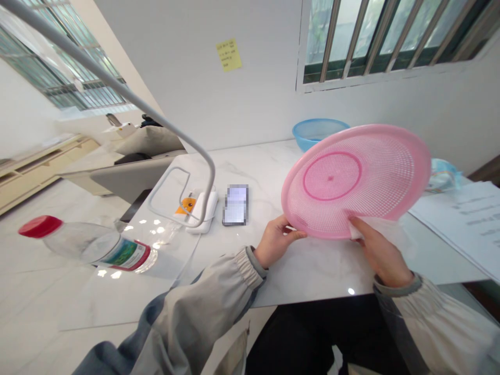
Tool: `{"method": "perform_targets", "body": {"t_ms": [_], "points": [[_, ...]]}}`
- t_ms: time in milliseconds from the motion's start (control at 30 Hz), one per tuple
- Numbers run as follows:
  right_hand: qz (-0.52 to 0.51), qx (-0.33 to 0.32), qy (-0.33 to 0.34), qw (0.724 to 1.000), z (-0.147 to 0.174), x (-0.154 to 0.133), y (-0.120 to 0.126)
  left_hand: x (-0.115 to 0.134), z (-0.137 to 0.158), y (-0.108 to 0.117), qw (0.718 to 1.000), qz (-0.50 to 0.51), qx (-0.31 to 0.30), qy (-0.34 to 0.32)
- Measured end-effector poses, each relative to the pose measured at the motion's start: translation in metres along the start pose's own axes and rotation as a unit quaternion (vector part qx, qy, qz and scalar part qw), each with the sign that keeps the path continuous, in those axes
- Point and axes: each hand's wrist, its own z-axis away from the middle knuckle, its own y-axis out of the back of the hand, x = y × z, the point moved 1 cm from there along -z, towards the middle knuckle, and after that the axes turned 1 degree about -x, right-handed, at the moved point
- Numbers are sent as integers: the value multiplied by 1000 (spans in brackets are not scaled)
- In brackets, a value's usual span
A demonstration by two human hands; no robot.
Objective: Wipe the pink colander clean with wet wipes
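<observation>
A round pink plastic mesh basket [332, 205] is held up tilted above the white table, its inside facing me. My left hand [275, 239] grips its lower left rim, the thumb lying along the near edge. At the lower right, my right hand [380, 252] presses a white tissue [386, 232] against the basket's rim and mesh, the thumb on the inner side. Some of the right fingers are hidden behind the tissue and basket. Behind the basket a blue plastic basin [318, 130] stands near the wall.
A bottle with a red cap [105, 245] stands at the left, near a white lamp base [202, 211] with a curved arm. A phone [236, 204] lies on the marble-patterned table [258, 174]. Printed papers [464, 219] and a clear plastic packet [444, 175] lie at the right.
</observation>
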Motion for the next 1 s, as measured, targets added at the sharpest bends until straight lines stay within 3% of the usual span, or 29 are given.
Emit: {"method": "perform_targets", "body": {"t_ms": [200,500,633,1000], "points": [[-35,-1,-72,997,7,-15,-13,9,6,-3,999,-47,-24,-12],[-53,-108,-118,986,16,-22,-24,17,9,-8,997,-46,-66,-13],[-91,-104,-143,980,24,-25,-32,17,10,-10,996,-49,-69,-8],[-225,-178,-216,933,49,-41,-60,16,12,-16,996,-9,-87,-32]]}}
